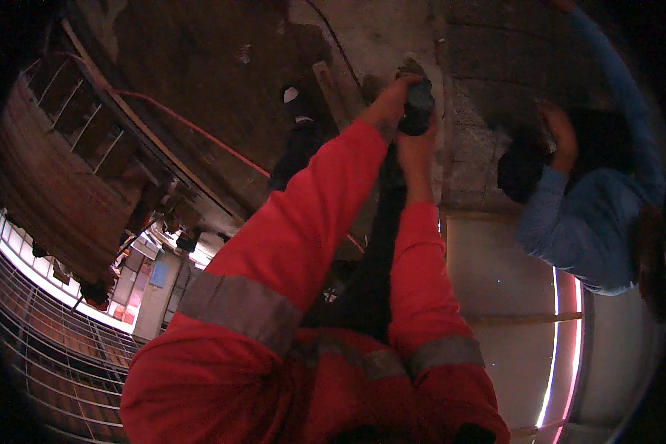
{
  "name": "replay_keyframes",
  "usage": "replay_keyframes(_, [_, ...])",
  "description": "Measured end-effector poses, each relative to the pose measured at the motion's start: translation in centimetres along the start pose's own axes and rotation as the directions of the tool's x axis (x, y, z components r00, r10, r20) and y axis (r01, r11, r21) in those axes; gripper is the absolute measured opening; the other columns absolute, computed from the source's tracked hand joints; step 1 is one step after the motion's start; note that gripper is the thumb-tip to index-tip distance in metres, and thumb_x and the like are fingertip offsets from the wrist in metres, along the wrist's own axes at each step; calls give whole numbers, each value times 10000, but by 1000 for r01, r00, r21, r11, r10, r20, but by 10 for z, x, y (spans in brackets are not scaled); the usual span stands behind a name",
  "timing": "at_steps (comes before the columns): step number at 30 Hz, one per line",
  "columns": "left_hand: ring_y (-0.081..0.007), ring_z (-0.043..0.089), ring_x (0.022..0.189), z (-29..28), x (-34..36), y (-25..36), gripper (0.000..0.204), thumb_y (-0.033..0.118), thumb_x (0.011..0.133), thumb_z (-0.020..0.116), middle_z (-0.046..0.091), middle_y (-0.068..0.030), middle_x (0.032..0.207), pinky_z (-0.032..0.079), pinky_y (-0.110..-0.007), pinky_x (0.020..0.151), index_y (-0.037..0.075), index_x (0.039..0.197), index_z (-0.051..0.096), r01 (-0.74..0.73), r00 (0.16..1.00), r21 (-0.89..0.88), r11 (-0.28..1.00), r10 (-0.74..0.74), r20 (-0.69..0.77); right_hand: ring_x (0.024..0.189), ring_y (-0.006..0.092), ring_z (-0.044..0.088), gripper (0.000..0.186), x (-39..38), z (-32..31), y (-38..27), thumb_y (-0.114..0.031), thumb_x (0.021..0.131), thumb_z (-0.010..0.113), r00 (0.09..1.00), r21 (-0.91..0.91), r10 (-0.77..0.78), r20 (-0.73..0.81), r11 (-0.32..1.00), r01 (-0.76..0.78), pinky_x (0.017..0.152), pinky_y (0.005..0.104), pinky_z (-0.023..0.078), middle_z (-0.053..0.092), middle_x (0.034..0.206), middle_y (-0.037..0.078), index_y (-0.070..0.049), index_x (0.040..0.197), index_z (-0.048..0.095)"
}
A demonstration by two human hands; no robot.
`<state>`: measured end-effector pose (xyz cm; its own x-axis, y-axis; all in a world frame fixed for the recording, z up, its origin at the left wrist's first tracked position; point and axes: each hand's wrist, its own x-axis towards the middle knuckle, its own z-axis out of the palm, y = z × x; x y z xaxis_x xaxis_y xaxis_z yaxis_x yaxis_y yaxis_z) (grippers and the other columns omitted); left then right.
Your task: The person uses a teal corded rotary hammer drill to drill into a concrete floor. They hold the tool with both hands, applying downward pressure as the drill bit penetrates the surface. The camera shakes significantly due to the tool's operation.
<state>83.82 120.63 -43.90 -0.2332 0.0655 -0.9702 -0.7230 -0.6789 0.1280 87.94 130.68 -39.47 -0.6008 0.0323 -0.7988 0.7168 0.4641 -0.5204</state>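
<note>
Both of my arms, in red sleeves with grey bands, reach out ahead to a chunky dark teal tool (417, 107). It looks like a power tool, though its exact kind is hard to make out in the dim light. My left hand (394, 101) wraps the tool's left side. Close below, my right hand (417, 151) grips its near end, the fingers partly hidden. The tool's brownish far end (409, 68) points away from me, at a rough patch of the concrete surface (451, 89).
To the right, a person in a blue shirt (577, 222) has a bent hand (560, 140) near the surface. A red hose (200, 132) runs across the left, beside a long edge strip (137, 140). A board (331, 92) lies ahead; wire mesh (44, 348) stands lower left.
</note>
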Motion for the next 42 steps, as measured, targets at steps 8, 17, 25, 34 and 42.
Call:
replay_keyframes(8, [-253,661,791,-3,19,-1,308,358,896,619,709,-72,885,522,-386,791,69,992,667,65,997,-184,981,-73,-38,1193,415,578,924,9,2,-9,-184,688,788,999,-169,35,-35,985,-40,979,463,478,582,1300,244,-73,1479,324])
replay_keyframes(17, [-213,657,983,-5,19,1,290,291,983,553,686,-82,1091,512,-362,888,112,1202,621,150,988,-111,982,-145,48,1219,409,562,880,8,-1,0,-221,718,792,999,-197,12,-45,980,-20,993,457,463,579,1311,235,-60,1462,352])
replay_keyframes(25, [-255,675,919,-26,50,-64,414,326,826,719,695,-109,1037,523,-356,833,40,1119,652,7,993,-7,1000,-6,120,1172,361,593,714,-35,-5,-4,-159,804,710,993,6,-31,-116,999,32,963,423,462,599,1274,214,-34,1426,385])
replay_keyframes(34, [-201,649,849,6,-103,-31,358,355,886,647,683,-55,968,506,-343,792,66,1096,645,49,996,-48,998,-45,80,1230,338,550,793,-124,-30,-29,-201,818,731,997,-51,-3,-73,999,0,1011,417,432,549,1347,204,-23,1466,310])
replay_keyframes(42, [-181,642,853,-83,-241,20,447,474,910,629,679,-41,982,510,-349,794,85,1129,627,124,974,-158,980,-90,207,1335,348,469,985,-260,22,-109,-229,808,767,991,-137,-103,88,984,114,1074,421,397,427,1466,242,-71,1553,143])
